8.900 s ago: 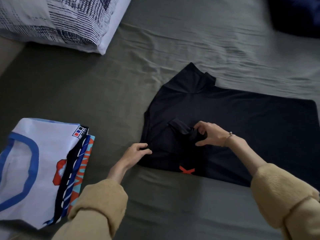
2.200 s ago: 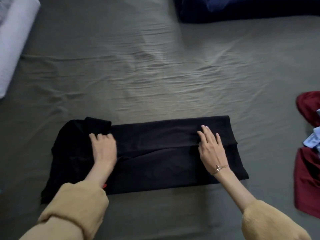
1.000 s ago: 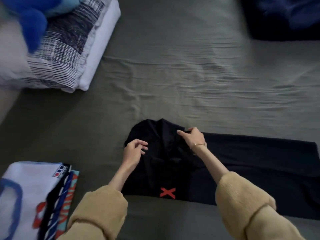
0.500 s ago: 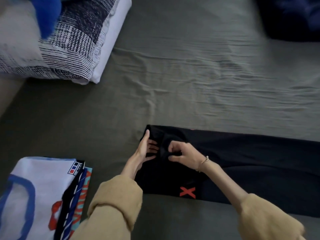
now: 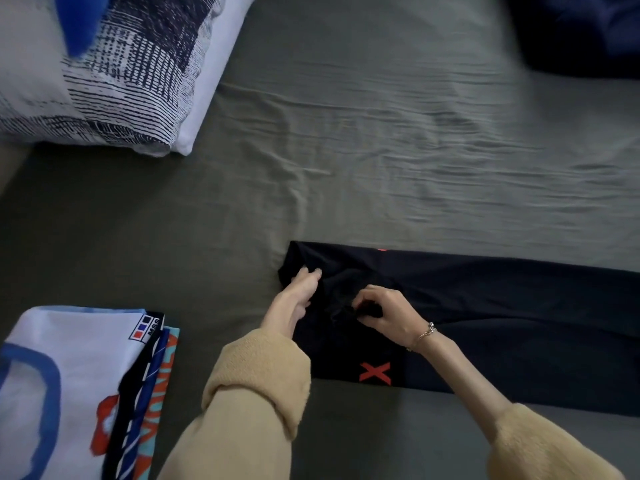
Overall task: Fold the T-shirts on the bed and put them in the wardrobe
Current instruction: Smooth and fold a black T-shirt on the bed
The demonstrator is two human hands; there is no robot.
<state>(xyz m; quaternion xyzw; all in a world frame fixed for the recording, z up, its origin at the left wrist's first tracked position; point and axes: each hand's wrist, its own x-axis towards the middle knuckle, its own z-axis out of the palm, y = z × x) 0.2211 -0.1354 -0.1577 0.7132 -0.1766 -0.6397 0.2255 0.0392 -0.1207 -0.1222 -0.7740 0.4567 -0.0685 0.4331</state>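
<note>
On the bed (image 5: 363, 140), a stack of folded T-shirts (image 5: 69, 386) lies at the near left edge. Right of it, the left hand (image 5: 298, 296) rests on the collar end of the black T-shirt (image 5: 502, 323), fingers nearly straight, holding nothing. The right hand (image 5: 384, 311) pinches a bunch of cloth just beside it. The shirt's long axis runs rightward from both hands, so the next fold probably brings the far end in.
</note>
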